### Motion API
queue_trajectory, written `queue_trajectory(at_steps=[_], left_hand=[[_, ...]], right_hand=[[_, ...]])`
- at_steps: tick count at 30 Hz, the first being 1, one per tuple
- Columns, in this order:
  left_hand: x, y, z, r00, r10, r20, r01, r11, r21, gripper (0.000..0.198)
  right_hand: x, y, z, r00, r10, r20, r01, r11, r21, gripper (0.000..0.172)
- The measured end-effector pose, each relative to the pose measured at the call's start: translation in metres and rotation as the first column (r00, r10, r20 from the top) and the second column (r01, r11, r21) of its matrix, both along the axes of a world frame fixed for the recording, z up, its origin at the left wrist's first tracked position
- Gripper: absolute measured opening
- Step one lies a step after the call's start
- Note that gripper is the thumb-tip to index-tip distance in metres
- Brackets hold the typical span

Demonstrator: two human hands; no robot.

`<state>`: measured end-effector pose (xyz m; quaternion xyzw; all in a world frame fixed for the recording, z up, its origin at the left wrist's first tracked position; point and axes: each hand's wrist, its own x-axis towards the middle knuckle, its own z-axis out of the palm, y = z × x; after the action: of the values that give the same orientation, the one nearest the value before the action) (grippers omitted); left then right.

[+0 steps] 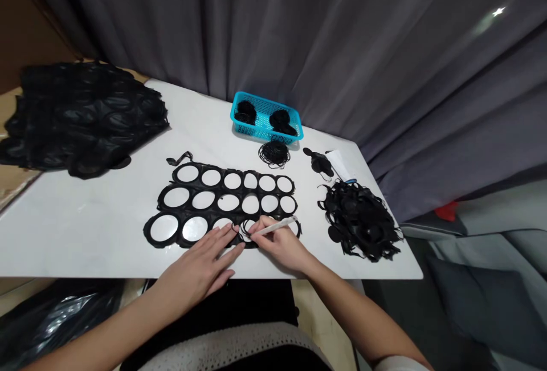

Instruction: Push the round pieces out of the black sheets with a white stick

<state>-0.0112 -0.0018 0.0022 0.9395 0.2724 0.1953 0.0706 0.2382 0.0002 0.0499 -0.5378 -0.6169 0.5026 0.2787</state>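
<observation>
A black sheet with rows of large round holes (204, 187) lies flat on the white table, whose surface shows through the holes. My left hand (200, 263) rests palm down with fingers stretched over the sheet's near edge, at the bottom row. My right hand (280, 244) is closed around a slim, pale, pen-shaped tool (276, 226), its lower end at a hole in that same row. Thin black strands (245, 228) curve between the fingertips of both hands. The tool's tip is too small and covered to make out.
A stack of black sheets (85, 111) sits at the left. A blue basket (267, 131) with black pieces stands at the back, a coil of thin black rings (274, 154) before it. Black scraps (363, 220) are heaped at the right, near a white paper (338, 164).
</observation>
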Motion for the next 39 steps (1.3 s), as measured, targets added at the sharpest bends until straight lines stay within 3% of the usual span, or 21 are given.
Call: queue_trajectory(at_steps=[5,8,10,11,14,16,18,23,30,35,39], left_hand=[[0.0,0.0,-0.002,1.0,0.017,0.027,-0.016,0.999,-0.033,0.046],[0.0,0.0,0.001,0.999,0.004,0.032,-0.003,0.999,-0.033,0.044],[0.0,0.0,0.002,1.0,0.003,0.026,-0.002,0.999,-0.036,0.043],[0.0,0.0,0.003,1.0,0.004,0.019,-0.004,0.999,-0.034,0.043],[0.0,0.0,0.003,1.0,0.006,-0.003,-0.006,1.0,-0.027,0.043],[0.0,-0.001,0.002,1.0,0.008,0.005,-0.008,0.999,-0.033,0.044],[0.0,-0.001,0.001,1.0,0.009,0.025,-0.008,0.999,-0.039,0.046],[0.001,-0.001,0.0,1.0,0.002,0.023,-0.001,1.0,-0.029,0.046],[0.001,-0.001,0.002,1.0,0.001,0.002,-0.001,1.0,-0.018,0.044],[0.0,-0.001,0.001,1.0,0.013,-0.023,-0.013,1.0,0.021,0.047],[0.0,-0.001,0.0,0.999,0.005,-0.036,-0.004,1.0,0.021,0.05]], right_hand=[[-0.003,-0.001,-0.002,0.999,-0.031,-0.032,0.031,1.0,-0.002,0.012],[0.005,0.008,-0.001,0.965,-0.239,-0.107,0.243,0.97,0.02,0.016],[0.012,0.014,0.002,0.911,-0.396,-0.115,0.408,0.905,0.118,0.018],[0.014,0.016,0.004,0.903,-0.419,-0.098,0.43,0.884,0.185,0.018],[0.012,0.012,0.005,0.962,-0.274,0.003,0.262,0.923,0.283,0.018],[0.004,0.004,0.004,0.988,-0.14,0.057,0.124,0.966,0.225,0.016],[-0.004,-0.004,0.001,0.995,-0.075,0.069,0.065,0.988,0.138,0.013],[-0.01,-0.011,-0.007,0.996,-0.09,0.012,0.09,0.995,0.041,0.01],[-0.007,-0.006,-0.006,0.996,-0.08,0.04,0.078,0.996,0.05,0.01],[-0.01,-0.016,-0.005,0.994,-0.012,0.107,-0.015,0.97,0.242,0.012],[-0.013,-0.028,-0.016,0.945,0.082,0.317,-0.219,0.877,0.427,0.01]])
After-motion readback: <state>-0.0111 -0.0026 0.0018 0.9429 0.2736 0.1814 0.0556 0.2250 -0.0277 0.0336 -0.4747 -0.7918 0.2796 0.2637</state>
